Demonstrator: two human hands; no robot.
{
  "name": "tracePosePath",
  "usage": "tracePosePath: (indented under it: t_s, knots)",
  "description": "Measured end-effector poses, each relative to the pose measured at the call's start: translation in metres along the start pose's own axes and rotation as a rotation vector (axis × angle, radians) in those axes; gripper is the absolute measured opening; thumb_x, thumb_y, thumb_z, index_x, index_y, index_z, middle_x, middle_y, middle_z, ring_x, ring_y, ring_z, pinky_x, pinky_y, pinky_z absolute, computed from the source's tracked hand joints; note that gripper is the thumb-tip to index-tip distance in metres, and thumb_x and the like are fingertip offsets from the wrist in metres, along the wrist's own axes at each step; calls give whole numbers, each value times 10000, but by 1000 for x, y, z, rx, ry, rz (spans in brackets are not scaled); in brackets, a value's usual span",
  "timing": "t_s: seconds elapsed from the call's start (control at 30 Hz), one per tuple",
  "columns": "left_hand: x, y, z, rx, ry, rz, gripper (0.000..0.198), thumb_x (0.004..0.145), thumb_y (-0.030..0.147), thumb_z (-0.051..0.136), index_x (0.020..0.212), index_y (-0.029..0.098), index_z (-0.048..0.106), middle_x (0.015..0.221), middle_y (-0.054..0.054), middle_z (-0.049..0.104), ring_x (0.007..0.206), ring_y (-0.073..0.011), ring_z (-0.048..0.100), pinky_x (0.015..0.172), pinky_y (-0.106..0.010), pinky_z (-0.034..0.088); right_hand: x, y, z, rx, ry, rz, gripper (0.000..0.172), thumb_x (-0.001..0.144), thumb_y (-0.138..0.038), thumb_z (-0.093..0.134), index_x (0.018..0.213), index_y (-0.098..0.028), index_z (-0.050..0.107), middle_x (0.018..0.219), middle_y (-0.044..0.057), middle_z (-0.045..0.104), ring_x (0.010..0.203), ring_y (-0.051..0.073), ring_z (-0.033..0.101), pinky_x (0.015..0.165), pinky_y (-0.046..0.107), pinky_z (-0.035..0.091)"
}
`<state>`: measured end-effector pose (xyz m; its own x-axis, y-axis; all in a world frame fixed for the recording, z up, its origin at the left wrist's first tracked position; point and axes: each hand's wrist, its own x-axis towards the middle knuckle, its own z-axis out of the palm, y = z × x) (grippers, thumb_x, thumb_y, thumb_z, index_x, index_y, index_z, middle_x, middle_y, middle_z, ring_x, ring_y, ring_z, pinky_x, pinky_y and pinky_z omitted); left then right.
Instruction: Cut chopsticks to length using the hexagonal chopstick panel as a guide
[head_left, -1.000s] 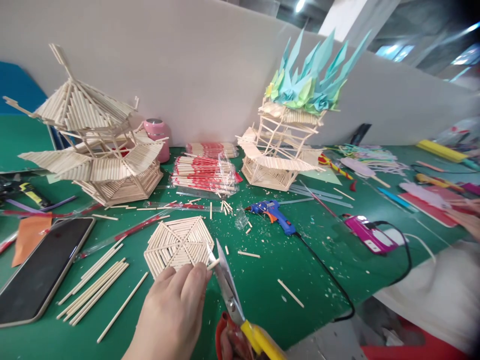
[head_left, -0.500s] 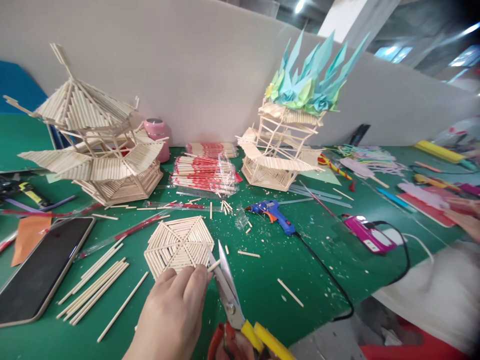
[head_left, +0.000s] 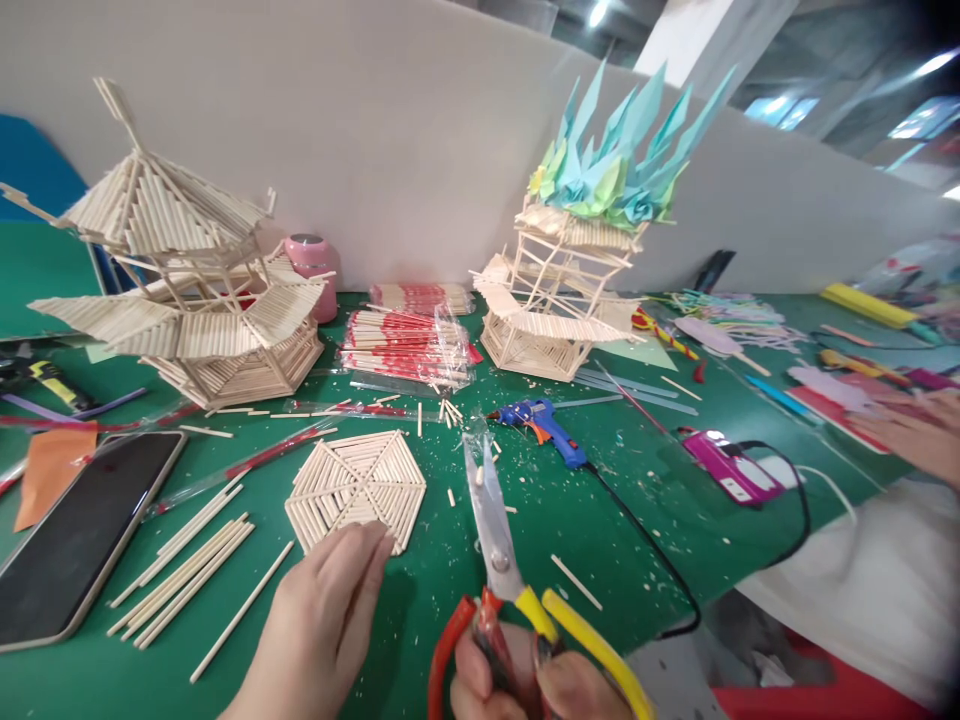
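Observation:
My right hand (head_left: pixel 540 680) grips a pair of scissors (head_left: pixel 495 535) by handles coloured red and yellow. The blades are together and point away from me over the green table (head_left: pixel 637 600). A small stick piece (head_left: pixel 480 477) shows against the blades. My left hand (head_left: pixel 319 620) is closed, fingertips pressed together at the near edge of a flat many-sided panel (head_left: pixel 360 485) made of wooden sticks; whatever it holds is hidden. Left of that hand lie a single stick (head_left: pixel 241 612) and several more sticks (head_left: pixel 187 585).
Two stick-built pavilions (head_left: pixel 240 350) (head_left: pixel 532 330) stand at the back, with bagged sticks (head_left: pixel 405 345) between them. A blue glue gun (head_left: pixel 544 425) lies right of centre, its cord trailing to a purple power strip (head_left: pixel 731 465). A phone (head_left: pixel 82 540) lies left. Another person's hand (head_left: pixel 915 430) is at right.
The scissors have swung up and right, away from my left hand, and their blades have come together. The stick end between my left fingers no longer shows; that hand has drawn slightly left.

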<state>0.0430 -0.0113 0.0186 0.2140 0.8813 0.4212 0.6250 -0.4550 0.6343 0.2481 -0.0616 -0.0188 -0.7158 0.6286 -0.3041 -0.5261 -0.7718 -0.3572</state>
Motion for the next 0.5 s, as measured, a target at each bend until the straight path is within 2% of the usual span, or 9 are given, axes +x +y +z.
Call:
tracePosePath:
  t_s: [0.1,0.17,0.2,0.23,0.3,0.4,0.5]
  knots:
    - [6,-3,-5,-229,-87,-345,230,843,321,463,699,181,575,584,6,567,535,-131,543,485,-206,415,0,-8,6,74,261,-34,458,539,-400,787,882,-199,561,645,-65,459,516,20,414,496,109,325]
    - [10,-7,-7,-419,-101,-616,287,804,422,504,696,171,592,554,20,514,499,-113,469,443,-204,356,-3,-19,12,-91,365,6,449,538,-430,772,845,-197,540,596,-82,387,457,20,349,438,117,281]
    - [12,-10,-8,-519,-79,-732,312,778,460,527,716,164,604,551,25,495,495,-104,439,435,-198,332,-5,-27,15,-256,414,18,434,552,-447,755,830,-201,530,589,-84,375,448,28,335,424,129,272]
    - [13,-13,-9,-617,-43,-828,330,749,483,557,755,158,617,553,30,484,494,-95,416,431,-191,313,-7,-35,17,-481,502,-40,390,603,-460,716,824,-206,521,605,-74,394,457,40,347,426,144,284]
    - [15,-19,-11,-780,27,-952,368,692,493,624,836,155,631,545,46,464,494,-79,382,431,-173,287,-10,-51,21,-1031,676,-153,284,686,-429,651,804,-216,506,659,-39,474,541,94,456,499,201,381]
    - [16,-26,-15,-914,89,-1011,412,631,463,698,897,155,637,531,63,450,493,-60,353,434,-147,274,-12,-68,16,-1698,912,-202,276,702,-393,607,871,-208,492,796,48,589,771,226,589,657,312,464]
    - [15,-31,-19,-940,119,-1032,420,606,434,729,903,149,642,535,60,469,503,-53,365,443,-128,291,-11,-77,5,-2095,991,-191,305,715,-390,570,914,-171,494,898,118,608,881,289,598,716,376,476]
